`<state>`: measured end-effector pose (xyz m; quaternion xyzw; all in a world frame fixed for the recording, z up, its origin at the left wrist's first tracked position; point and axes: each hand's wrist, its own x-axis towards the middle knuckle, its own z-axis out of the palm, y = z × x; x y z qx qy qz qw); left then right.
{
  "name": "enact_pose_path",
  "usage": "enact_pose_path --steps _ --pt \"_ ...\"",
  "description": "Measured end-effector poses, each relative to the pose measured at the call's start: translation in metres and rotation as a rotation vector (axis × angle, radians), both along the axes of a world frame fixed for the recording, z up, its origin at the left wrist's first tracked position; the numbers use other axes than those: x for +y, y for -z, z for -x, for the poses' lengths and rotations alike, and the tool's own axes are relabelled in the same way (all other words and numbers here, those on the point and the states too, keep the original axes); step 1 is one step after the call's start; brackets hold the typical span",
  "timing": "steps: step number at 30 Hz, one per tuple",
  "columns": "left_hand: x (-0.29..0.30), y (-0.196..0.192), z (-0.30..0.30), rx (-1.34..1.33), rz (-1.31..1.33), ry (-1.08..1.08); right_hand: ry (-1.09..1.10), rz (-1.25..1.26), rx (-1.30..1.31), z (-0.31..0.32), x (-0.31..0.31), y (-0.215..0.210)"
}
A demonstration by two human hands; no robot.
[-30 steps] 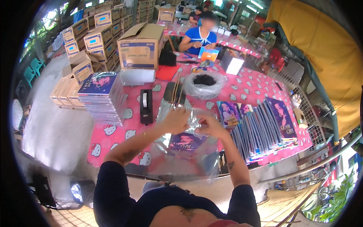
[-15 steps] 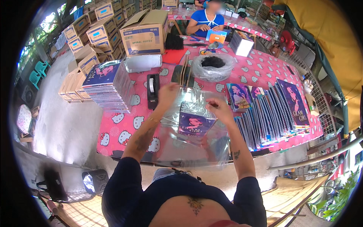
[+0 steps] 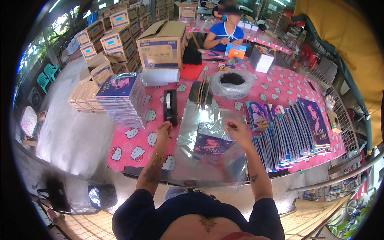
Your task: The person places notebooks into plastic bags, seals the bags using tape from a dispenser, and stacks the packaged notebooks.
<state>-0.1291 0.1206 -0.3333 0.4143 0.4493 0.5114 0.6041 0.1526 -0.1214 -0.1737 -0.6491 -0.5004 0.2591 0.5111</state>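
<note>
A spiral notebook with a dark purple illustrated cover lies inside clear plastic film in front of me. My right hand is at the film's upper right, its fingers pinched on the plastic. My left hand is closed at the near end of a black tape dispenser with a pale roll. Its fingertips are curled together; whether tape is between them is too small to tell.
A wrapped notebook stack stands at left, with a row of notebooks at right. Beyond are a plastic bag with black contents, a large carton and a co-worker holding colourful items. Pink patterned cloth covers the table.
My left hand has moved off the plastic, left and nearer me, to the tape dispenser. My right hand stays by the film's upper right. The whole view has shifted slightly.
</note>
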Motion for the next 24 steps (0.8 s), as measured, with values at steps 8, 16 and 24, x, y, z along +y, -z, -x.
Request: enact_pose_path --steps 8,16,24 --pt "0.006 -0.197 -0.027 0.884 -1.136 0.679 0.019 0.023 0.022 0.007 0.003 -0.002" --pt "-0.006 -0.21 -0.215 1.027 -0.936 2.053 0.063 0.033 0.054 0.007 -0.002 -0.002" --pt "-0.009 -0.131 -0.169 0.52 -0.35 1.791 0.128 -0.009 -0.04 0.012 -0.005 0.005"
